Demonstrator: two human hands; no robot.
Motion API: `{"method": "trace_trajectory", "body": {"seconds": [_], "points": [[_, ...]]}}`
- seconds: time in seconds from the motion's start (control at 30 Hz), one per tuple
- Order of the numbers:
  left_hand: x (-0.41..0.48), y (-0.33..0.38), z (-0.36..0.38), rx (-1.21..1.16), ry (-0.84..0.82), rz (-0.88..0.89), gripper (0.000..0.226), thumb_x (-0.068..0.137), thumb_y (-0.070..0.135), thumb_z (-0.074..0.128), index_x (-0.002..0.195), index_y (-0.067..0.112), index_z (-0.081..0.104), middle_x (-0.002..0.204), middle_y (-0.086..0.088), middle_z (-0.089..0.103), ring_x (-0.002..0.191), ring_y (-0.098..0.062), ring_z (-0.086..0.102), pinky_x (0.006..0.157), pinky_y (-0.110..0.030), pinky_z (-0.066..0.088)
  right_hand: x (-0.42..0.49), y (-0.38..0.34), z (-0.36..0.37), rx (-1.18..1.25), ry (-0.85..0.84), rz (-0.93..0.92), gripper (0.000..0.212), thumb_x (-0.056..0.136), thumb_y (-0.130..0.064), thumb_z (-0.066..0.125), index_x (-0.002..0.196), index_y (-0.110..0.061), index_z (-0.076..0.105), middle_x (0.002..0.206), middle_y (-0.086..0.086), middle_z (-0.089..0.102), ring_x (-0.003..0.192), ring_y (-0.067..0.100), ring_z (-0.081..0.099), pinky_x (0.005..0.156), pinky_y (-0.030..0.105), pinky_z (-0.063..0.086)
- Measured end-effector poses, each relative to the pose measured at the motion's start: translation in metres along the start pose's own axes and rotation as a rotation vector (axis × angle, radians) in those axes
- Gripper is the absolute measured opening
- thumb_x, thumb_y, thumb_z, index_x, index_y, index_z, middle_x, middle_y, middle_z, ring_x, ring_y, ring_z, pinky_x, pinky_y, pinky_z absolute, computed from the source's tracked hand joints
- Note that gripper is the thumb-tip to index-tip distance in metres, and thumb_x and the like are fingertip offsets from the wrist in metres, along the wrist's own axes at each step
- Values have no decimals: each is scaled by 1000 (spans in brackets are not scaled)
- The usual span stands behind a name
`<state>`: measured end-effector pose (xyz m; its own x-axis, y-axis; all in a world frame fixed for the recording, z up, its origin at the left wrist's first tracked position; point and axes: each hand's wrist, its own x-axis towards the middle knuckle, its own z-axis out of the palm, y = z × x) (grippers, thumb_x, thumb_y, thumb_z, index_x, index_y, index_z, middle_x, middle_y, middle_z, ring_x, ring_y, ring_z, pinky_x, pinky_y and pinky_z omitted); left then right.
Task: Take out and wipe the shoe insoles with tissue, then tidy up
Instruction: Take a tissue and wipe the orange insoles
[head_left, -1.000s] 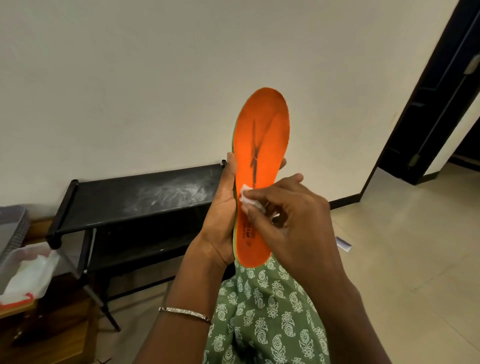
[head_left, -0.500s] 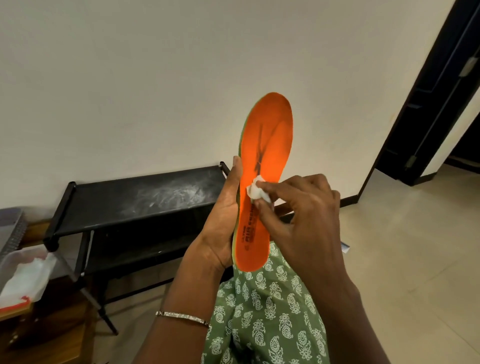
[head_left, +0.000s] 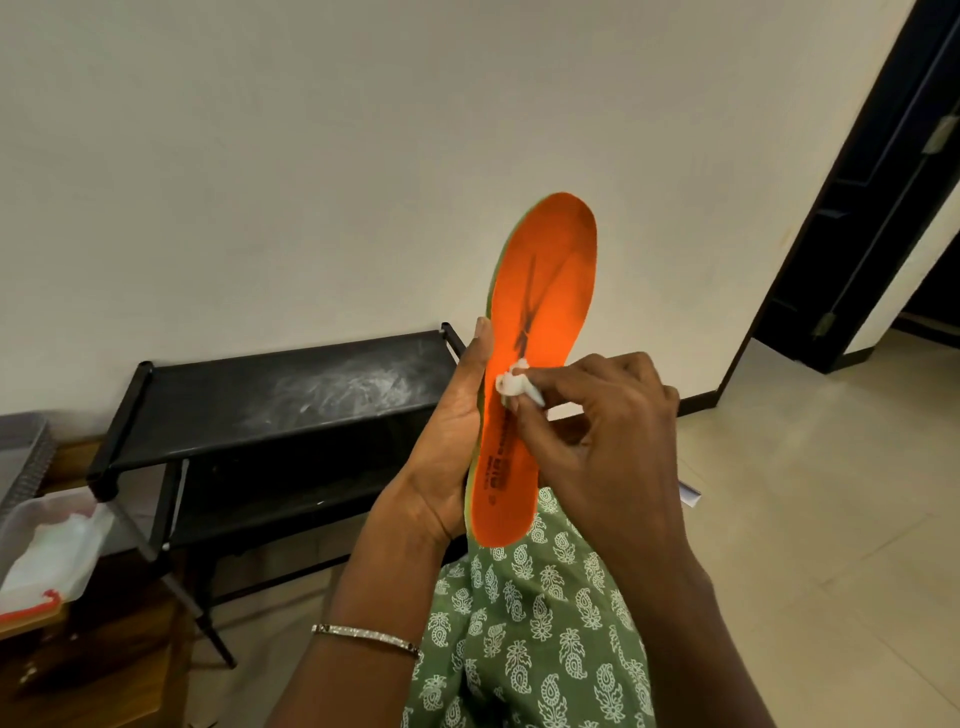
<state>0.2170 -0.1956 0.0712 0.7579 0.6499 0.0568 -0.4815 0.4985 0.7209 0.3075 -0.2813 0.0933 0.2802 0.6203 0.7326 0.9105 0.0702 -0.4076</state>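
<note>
The left hand (head_left: 441, 447) holds the orange insole (head_left: 545, 291) standing up, toe end on top. Its thumb lies straight along the insole's left edge. The other fingers are behind the insole, so I cannot tell how they lie. The right hand (head_left: 618, 436) has its fingers (head_left: 566, 375) pinching a small white tissue (head_left: 513, 383), pressed on the middle of the insole. A black shelf (head_left: 291, 395) stands left of the insole. A clear box (head_left: 31, 525) sits far left of the insole.

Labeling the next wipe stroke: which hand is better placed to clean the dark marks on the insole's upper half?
Right. The right hand pinches the tissue against the insole, just below the dark marks. The left hand grips the insole's edge, holding it upright, so it's occupied.
</note>
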Motion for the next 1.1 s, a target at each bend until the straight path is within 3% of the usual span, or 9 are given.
{"method": "trace_trajectory", "body": {"seconds": [0.07, 0.13, 0.23, 0.37, 0.5, 0.6, 0.73, 0.83, 1.1], "points": [[-1, 3, 0, 0, 6, 10, 73, 95, 65, 42, 136, 9, 59, 137, -23, 58, 130, -38, 54, 110, -49, 43, -6, -3, -7, 25, -146, -50, 14, 82, -46, 66, 85, -36, 76, 74, -16, 64, 89, 11, 46, 77, 38, 31], [-2, 4, 1, -5, -10, 2, 68, 95, 65, 43, 128, 10, 67, 121, -18, 67, 111, -29, 66, 102, -42, 51, -8, -3, -12, 34, -238, -67, 14, 80, -48, 64, 79, -38, 75, 70, -16, 62, 92, 10, 44, 80, 41, 31], [-3, 2, 4, 25, -6, -4, 70, 94, 66, 43, 134, 12, 63, 131, -18, 62, 120, -31, 59, 110, -48, 43, -4, 1, -11, 24, -108, -39, 15, 81, -47, 65, 79, -36, 76, 72, -18, 65, 94, 12, 46, 79, 45, 33], [-4, -3, 9, 74, -23, -24, 73, 91, 70, 40, 133, 14, 63, 130, -15, 65, 118, -32, 64, 98, -49, 51, 1, 4, -1, -62, 198, 69, 14, 85, -38, 71, 94, -30, 77, 83, -14, 68, 95, 18, 50, 79, 41, 33], [-3, 0, 7, -3, -14, -23, 75, 93, 67, 47, 141, 9, 55, 138, -20, 57, 129, -34, 54, 111, -49, 42, -5, -2, 0, 25, 103, 6, 12, 84, -42, 71, 90, -33, 77, 80, -17, 65, 97, 14, 50, 80, 39, 30], [0, 2, -1, 12, 11, -6, 75, 93, 68, 47, 137, 9, 59, 144, -25, 50, 135, -39, 45, 118, -54, 31, -13, -4, 1, 29, 3, -42, 12, 84, -44, 68, 86, -35, 76, 77, -20, 63, 98, 10, 48, 80, 34, 24], [1, 0, -2, 35, 2, -20, 75, 93, 70, 41, 136, 12, 60, 129, -16, 63, 119, -32, 59, 108, -55, 42, -10, 3, 2, -62, 118, 7, 13, 85, -43, 69, 90, -33, 76, 82, -17, 66, 99, 14, 50, 80, 33, 20], [-1, -3, 3, 88, -34, -72, 77, 91, 75, 38, 136, 17, 60, 132, -14, 64, 120, -33, 62, 104, -59, 44, -3, 11, 1, -107, 234, 99, 17, 88, -41, 66, 96, -29, 76, 86, -12, 68, 97, 19, 52, 80, 30, 18], [1, -2, 3, 60, 23, -15, 75, 92, 68, 46, 138, 11, 58, 135, -20, 61, 128, -36, 56, 112, -51, 41, -16, -3, 10, 3, 105, 8, 13, 88, -41, 66, 94, -32, 74, 88, -18, 65, 101, 12, 50, 80, 36, 28]]}}
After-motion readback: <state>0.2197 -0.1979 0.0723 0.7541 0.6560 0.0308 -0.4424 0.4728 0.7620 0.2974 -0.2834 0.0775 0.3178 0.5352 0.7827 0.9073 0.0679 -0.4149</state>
